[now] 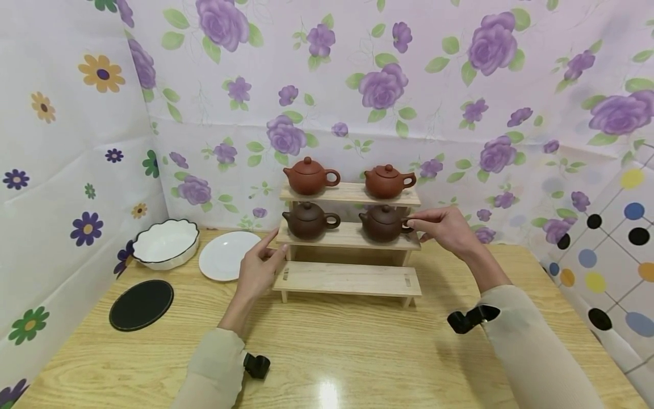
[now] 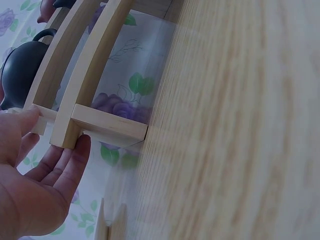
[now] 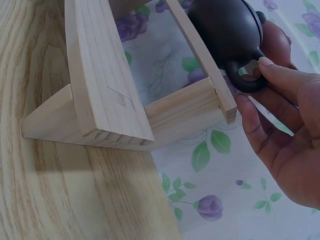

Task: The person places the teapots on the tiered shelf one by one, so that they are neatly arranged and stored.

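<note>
A three-tier wooden display stand (image 1: pixel 347 278) stands on the table. On its middle tier, at the right, sits a dark brown teapot (image 1: pixel 384 224); my right hand (image 1: pixel 443 228) pinches its handle (image 3: pixel 245 82) between thumb and fingers. Another dark brown teapot (image 1: pixel 307 221) is at the left of that tier. Two reddish-brown teapots, one on the left (image 1: pixel 307 177) and one on the right (image 1: pixel 387 182), occupy the top tier. My left hand (image 1: pixel 257 271) holds the stand's left end, thumb and fingers against the wood (image 2: pixel 65 125) in the left wrist view. All spouts point left.
Left of the stand lie a white plate (image 1: pixel 225 255), a white scalloped bowl (image 1: pixel 166 244) with a dark rim, and a black oval mat (image 1: pixel 141 305). Flower-patterned cloth (image 1: pixel 337 85) hangs behind the table (image 1: pixel 327 341), and a dotted cloth (image 1: pixel 608 255) is at the right.
</note>
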Tool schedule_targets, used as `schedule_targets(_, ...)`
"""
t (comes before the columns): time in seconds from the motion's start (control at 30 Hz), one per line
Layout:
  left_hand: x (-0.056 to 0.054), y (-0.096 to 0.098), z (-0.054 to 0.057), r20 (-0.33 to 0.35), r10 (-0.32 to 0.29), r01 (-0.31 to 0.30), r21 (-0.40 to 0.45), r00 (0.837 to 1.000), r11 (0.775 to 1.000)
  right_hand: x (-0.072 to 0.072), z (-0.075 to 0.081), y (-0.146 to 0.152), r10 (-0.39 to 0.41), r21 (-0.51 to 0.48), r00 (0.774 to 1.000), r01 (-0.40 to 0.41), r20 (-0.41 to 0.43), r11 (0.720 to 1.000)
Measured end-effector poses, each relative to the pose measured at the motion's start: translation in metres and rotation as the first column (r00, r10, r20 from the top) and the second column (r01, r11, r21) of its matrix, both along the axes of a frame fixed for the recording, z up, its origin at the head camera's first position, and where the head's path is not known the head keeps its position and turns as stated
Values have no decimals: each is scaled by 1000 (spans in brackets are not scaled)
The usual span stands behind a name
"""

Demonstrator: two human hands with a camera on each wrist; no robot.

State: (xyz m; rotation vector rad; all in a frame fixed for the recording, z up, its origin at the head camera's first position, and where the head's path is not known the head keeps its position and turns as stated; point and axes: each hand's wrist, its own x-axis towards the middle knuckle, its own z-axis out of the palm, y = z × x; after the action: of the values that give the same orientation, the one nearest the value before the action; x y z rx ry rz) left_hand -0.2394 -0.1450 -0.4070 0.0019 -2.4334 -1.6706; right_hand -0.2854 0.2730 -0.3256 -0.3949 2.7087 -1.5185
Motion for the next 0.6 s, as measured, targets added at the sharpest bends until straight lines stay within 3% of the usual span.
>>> schedule_targets(0.4, -5, -3, 0, 33, -25, 25, -6, 999, 1000, 6, 9, 5, -14, 30, 999, 15, -31, 999)
schedule_targets(0.6, -6, -23, 16, 35, -60, 61, -49, 998, 997, 18, 26, 12, -108, 90, 987, 119, -119, 989)
